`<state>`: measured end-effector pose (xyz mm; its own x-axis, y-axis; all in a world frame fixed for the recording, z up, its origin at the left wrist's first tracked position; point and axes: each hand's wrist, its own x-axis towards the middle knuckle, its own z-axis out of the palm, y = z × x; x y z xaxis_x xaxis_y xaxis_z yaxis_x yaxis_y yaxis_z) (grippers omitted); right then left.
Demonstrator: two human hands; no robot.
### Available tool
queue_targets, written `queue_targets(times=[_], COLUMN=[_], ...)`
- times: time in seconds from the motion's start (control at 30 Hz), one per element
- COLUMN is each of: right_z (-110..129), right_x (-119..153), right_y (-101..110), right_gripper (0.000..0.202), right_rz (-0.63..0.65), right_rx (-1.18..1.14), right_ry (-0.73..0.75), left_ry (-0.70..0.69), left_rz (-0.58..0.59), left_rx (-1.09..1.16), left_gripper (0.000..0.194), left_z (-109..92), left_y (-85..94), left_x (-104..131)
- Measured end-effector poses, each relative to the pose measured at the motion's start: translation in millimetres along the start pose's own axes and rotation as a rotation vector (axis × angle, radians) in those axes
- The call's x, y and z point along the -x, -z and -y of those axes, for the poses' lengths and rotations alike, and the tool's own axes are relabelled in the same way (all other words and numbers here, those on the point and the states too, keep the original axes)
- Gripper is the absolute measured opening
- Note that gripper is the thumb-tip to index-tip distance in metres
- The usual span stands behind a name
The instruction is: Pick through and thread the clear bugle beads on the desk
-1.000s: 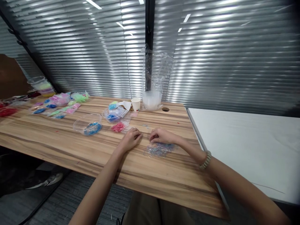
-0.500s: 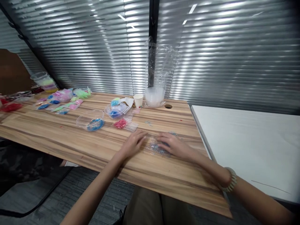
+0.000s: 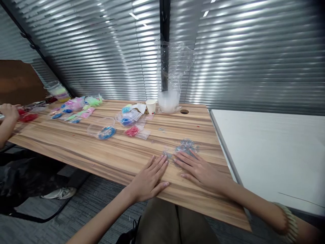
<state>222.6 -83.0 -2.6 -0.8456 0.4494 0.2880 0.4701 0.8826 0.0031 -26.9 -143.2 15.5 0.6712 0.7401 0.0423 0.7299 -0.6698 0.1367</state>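
My left hand (image 3: pixel 151 178) lies flat on the wooden table (image 3: pixel 122 159), fingers stretched out. Its fingertips reach a small cluster of thin, clear-grey pieces (image 3: pixel 167 154). Flat as well, my right hand (image 3: pixel 200 167) rests with its fingertips at the near edge of a larger loose pile of the same bluish-grey slivers (image 3: pixel 187 145). The pieces are too small for me to name. Beyond the left hand lie a small bag of red pieces (image 3: pixel 132 131) and a clear round tub (image 3: pixel 101 128) with blue pieces at its side.
A paper cup (image 3: pixel 151 107) and a plastic bag with white contents (image 3: pixel 168 101) stand at the back, near a cable hole (image 3: pixel 184 111). Colourful packets (image 3: pixel 76 105) spread leftward. Another person's hand (image 3: pixel 9 112) is at far left. A white table (image 3: pixel 274 152) adjoins on the right.
Both hands have come nearer to me and flattened out. The slivers, partly under the right hand before, now show as a pile and a small cluster beyond the fingertips. Another person's hand has appeared at far left.
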Motion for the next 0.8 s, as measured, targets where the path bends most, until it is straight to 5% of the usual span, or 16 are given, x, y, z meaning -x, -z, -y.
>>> queue_targets(times=[0.17, 0.5, 0.63, 0.8], right_z=[1, 11, 12, 12], right_x=[-18, -21, -14, -19], right_y=[-6, -11, -9, -9], right_gripper=[0.05, 0.043, 0.04, 0.043], right_rz=[-0.085, -0.07, -0.104, -0.109], right_rx=[0.006, -0.035, -0.019, -0.01], right_ry=[-0.014, -0.037, -0.095, -0.101], left_ry=[0.005, 0.032, 0.0, 0.081], left_rz=[-0.015, -0.035, -0.006, -0.044], left_rx=[0.039, 0.093, 0.108, 0.11], left_gripper=[0.067, 0.064, 0.064, 0.064], left_z=[-8, 49, 56, 55], left_y=[-1.9, -0.5, -2.2, 1.7], left_x=[-9, -31, -43, -27])
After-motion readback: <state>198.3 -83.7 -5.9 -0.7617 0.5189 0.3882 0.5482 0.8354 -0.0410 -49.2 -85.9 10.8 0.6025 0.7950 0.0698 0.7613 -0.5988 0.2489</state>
